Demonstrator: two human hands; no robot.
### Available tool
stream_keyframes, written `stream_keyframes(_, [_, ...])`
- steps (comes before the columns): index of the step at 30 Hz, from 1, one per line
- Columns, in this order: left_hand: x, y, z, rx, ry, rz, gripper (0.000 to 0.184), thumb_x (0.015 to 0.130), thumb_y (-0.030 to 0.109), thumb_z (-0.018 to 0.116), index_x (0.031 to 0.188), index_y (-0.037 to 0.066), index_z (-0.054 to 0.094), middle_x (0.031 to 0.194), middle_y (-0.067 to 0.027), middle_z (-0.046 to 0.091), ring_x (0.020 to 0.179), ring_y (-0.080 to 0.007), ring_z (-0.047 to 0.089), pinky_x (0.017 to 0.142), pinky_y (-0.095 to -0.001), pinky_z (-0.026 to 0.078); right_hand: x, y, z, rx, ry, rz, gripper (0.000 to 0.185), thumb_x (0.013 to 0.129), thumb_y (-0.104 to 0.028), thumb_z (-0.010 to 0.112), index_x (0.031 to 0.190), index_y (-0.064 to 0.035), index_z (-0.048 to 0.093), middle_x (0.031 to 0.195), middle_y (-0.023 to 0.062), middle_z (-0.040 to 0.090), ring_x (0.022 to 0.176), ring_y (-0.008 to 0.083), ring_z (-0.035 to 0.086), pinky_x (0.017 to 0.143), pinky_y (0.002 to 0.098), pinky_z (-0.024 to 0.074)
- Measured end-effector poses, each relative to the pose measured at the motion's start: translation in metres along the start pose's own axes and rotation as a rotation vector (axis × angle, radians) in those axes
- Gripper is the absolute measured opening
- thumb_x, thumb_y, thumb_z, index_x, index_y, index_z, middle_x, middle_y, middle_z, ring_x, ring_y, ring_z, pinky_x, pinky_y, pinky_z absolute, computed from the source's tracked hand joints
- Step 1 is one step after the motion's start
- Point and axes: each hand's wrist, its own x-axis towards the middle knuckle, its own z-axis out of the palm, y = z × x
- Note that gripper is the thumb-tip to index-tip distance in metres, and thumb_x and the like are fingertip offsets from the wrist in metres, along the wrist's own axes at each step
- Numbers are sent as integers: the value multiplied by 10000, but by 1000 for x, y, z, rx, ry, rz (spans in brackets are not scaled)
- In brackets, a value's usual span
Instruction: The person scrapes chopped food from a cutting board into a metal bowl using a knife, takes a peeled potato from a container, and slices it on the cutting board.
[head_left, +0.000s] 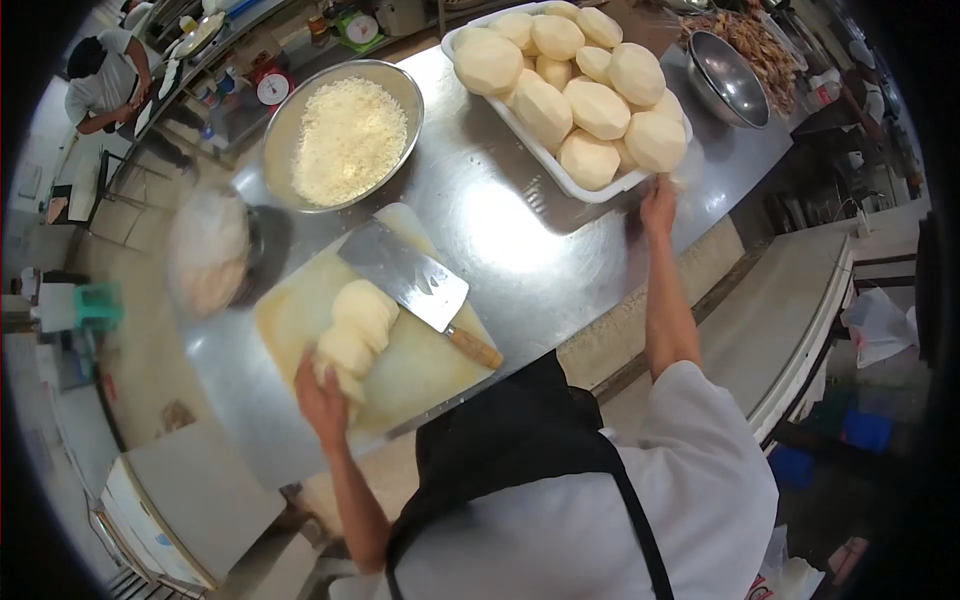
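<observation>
Pale slices of a peeled vegetable [360,322] lie overlapped on a yellowish cutting board [425,365]. My left hand [322,398] rests on the near end of the slices, fingers apart. Beside them on the board lies a cleaver [405,275], its wooden handle toward me. At the near corner of a white tray [575,188] heaped with large peeled vegetables [600,108] is my right hand [658,207]; its fingers are bent against the tray edge and partly hidden. A metal bowl [415,110] of pale shredded food [350,140] stands beyond the board.
A blurred bag or container [210,250] sits at the table's left edge. An empty metal bowl [728,80] and a brown shredded heap [745,45] are at the back right. A person [110,75] works at the upper left. Scales stand behind.
</observation>
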Motion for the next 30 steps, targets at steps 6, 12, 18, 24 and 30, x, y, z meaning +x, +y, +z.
stream_keyframes(6, [1,2,2,18,20,36,513,1072,300,600,1467,-24,564,1418,-230,623,1312,-363,583,1124,-434,437,-25,-92,-31,836,62,695,303,1050,-268,617,1115,28,627,1046,182,701,873,262,723,647,405,610])
stream_keyframes(12, [1,6,1,-5,25,37,510,1079,320,578,1460,-20,570,1415,-237,623,1317,-381,578,1129,-443,429,-36,-147,-31,1035,-234,707,340,1030,-296,677,1015,32,589,820,134,674,601,184,660,485,327,565])
stream_keyframes(18, [-1,0,-1,25,10,25,522,1088,345,554,1469,-11,562,1418,-233,625,1323,-383,571,1134,-452,423,-67,-149,-27,1218,-182,678,295,1021,-239,678,972,39,593,736,110,667,530,185,639,493,341,559])
stream_keyframes(24, [0,0,2,30,-6,60,479,1078,275,571,1463,-10,566,1430,-228,621,1333,-391,558,1150,-457,407,-139,-156,-73,1212,-233,727,281,1047,-252,649,1007,18,580,746,116,680,554,189,659,532,345,576])
stream_keyframes(30, [1,11,-1,115,-43,198,798,916,367,766,1536,-24,450,1507,-277,524,1383,-440,494,1165,-512,384,-168,-148,-95,1168,-256,709,269,1055,-264,645,1019,-8,569,744,101,671,577,188,659,603,362,606])
